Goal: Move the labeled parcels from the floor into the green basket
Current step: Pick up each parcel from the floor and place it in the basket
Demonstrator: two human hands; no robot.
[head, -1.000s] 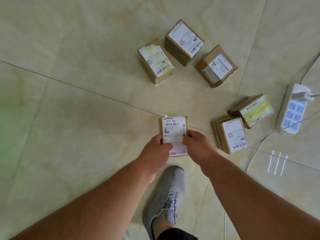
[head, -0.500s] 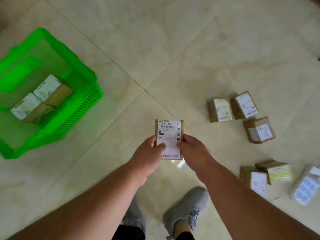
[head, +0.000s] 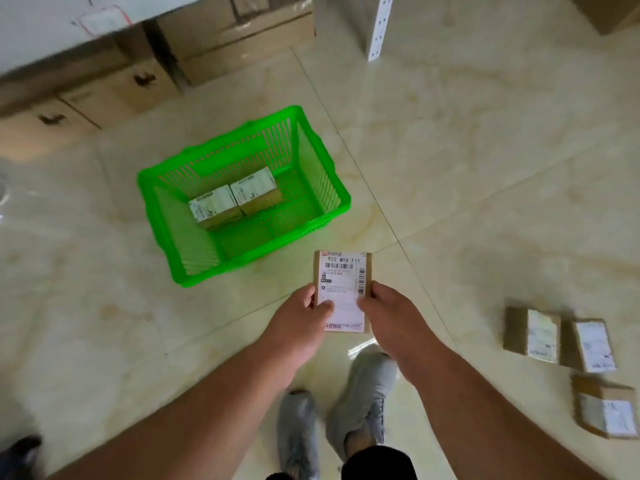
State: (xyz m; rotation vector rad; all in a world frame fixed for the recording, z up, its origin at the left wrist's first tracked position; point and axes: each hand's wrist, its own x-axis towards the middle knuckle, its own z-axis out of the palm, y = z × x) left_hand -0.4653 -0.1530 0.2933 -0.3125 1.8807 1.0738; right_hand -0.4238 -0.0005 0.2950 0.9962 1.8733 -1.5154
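I hold a small brown parcel point(head: 343, 278) with a white shipping label facing up, in front of me above the floor. My left hand point(head: 301, 317) grips its left edge and my right hand point(head: 388, 313) grips its right edge. The green basket point(head: 332, 181) stands on the floor ahead and to the left, just beyond the parcel. Two labeled parcels point(head: 239, 199) lie side by side inside it. Three more labeled parcels rest on the floor at the right: one point(head: 531, 336), a second point(head: 590, 346) beside it, and a third point(head: 606, 410) nearer.
Large cardboard boxes point(head: 239, 32) are stacked along the back under a white shelf. A white perforated post point(head: 379, 26) stands at the back. My grey shoes point(head: 360, 396) are below my hands. A dark object point(head: 19, 452) lies at the lower left.
My view has turned left toward the basket, which now sits ahead instead of at the far left. The floor parcels have slid to the right edge. Both hands still hold the same parcel.
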